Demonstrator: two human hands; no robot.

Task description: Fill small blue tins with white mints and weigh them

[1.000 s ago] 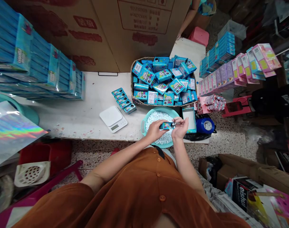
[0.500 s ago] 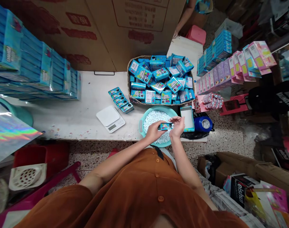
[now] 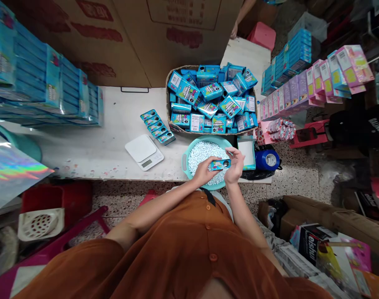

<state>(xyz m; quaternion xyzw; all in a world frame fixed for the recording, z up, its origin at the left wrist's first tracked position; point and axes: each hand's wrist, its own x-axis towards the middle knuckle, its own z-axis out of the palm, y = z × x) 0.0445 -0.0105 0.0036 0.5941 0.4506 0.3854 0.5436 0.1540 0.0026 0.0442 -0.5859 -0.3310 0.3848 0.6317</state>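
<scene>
Above the teal basin [image 3: 185, 164] of small white candies [image 3: 202, 155], my left hand [image 3: 203, 171] grips a small blue candy box [image 3: 217, 165] lying sideways. A dark round hole shows near the box's right end. Close by that end, my right hand [image 3: 235, 168] is open, palm turned toward the box, fingers stretched out; whether it touches the box I cannot tell. Several similar small boxes [image 3: 157, 126] stand in a slanting row to the left, behind a white digital scale [image 3: 141, 148].
A carton [image 3: 168, 120] heaped with blue boxes sits behind the basin. Right of it are an open blue tray [image 3: 246, 151], a roll of blue tape [image 3: 267, 160] and rows of pink boxes [image 3: 297, 89]. Stacked blue packs [image 3: 36, 79] stand left. A co-worker's hand [image 3: 234, 31] shows at the back.
My right hand's fingers have straightened and lifted a little off the box's end. White candies seen by that hand earlier no longer show there. The box has shifted slightly right.
</scene>
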